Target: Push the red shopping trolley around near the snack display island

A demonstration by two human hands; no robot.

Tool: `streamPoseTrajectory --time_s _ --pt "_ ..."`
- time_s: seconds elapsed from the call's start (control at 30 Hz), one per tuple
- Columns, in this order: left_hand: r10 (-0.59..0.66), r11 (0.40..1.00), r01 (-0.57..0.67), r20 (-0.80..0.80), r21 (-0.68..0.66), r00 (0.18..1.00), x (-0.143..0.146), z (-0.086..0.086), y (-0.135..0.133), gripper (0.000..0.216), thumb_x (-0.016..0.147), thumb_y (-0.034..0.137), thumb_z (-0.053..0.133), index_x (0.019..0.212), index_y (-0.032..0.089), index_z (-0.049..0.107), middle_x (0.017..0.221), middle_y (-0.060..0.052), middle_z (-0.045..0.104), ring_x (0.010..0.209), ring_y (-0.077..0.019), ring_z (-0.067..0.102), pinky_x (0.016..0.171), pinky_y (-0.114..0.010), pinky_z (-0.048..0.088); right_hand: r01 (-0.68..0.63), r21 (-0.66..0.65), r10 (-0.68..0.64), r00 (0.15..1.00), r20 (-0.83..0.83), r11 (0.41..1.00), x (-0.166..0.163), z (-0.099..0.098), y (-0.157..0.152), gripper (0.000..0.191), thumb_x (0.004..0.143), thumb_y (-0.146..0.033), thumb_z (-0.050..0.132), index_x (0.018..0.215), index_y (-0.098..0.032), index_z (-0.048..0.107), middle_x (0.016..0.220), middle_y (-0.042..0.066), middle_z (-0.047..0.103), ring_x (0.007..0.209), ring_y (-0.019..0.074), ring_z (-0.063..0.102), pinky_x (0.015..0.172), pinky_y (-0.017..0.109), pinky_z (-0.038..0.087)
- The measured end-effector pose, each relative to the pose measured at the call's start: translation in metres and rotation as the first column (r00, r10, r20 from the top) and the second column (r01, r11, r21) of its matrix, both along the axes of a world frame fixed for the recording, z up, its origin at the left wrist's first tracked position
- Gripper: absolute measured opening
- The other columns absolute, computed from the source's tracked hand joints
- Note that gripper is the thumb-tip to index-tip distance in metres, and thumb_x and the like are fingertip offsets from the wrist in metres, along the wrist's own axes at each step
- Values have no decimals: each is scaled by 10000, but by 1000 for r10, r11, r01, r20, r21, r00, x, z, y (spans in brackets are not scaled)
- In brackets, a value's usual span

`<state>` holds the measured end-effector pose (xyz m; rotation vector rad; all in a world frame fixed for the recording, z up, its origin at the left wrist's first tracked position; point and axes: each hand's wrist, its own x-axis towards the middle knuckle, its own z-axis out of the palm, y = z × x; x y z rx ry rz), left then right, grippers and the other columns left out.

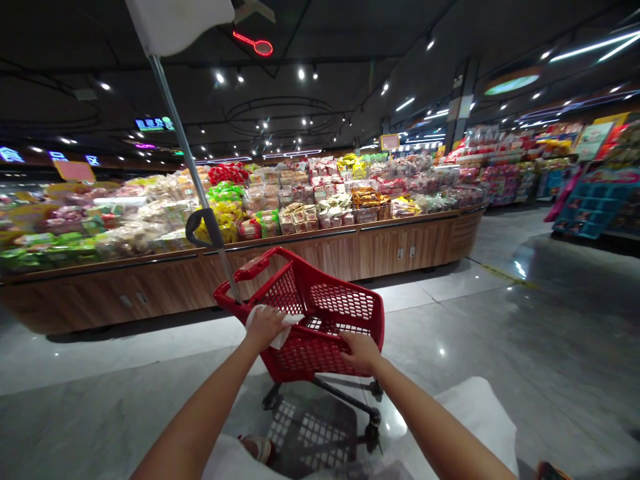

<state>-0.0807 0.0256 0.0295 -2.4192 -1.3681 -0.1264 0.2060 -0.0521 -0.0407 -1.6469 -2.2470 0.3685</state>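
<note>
A small red plastic shopping cart with perforated walls stands side-on in front of me, its basket bare. My left hand presses a white cloth against the cart's near rim by the handle end; the fingers are closed over the cloth. Farther along the same rim, my right hand is closed over the edge, thumb side inward. A grey metal pole with a dark loop grip rises from the cart's handle end to a white panel at the top.
Beyond the cart runs a long wood-panelled display counter heaped with packaged snacks. More stocked shelves and a blue rack stand at the right. Underfoot is a shiny grey floor. The cart's black wheels are close to my feet.
</note>
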Motion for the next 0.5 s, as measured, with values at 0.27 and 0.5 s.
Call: streamPoseTrajectory --time_s 0.27,0.5 --pt "-165 979 172 71 -108 984 127 -59 -32 337 906 384 553 1186 201 596 1065 -130 658 1009 -288 591 834 -408 423 56 -42 -53 997 55 998 5 0 13 387 762 -322 549 1115 -235 681 1080 70 714 986 262 629 803 307 406" --pt "-135 990 134 -56 -36 989 9 -7 7 230 867 392 597 959 198 680 937 -114 681 912 -275 612 803 -378 434 4 -73 -6 1000 -22 997 16 6 12 362 805 -363 563 1143 -272 656 1078 21 705 995 230 611 798 279 385"
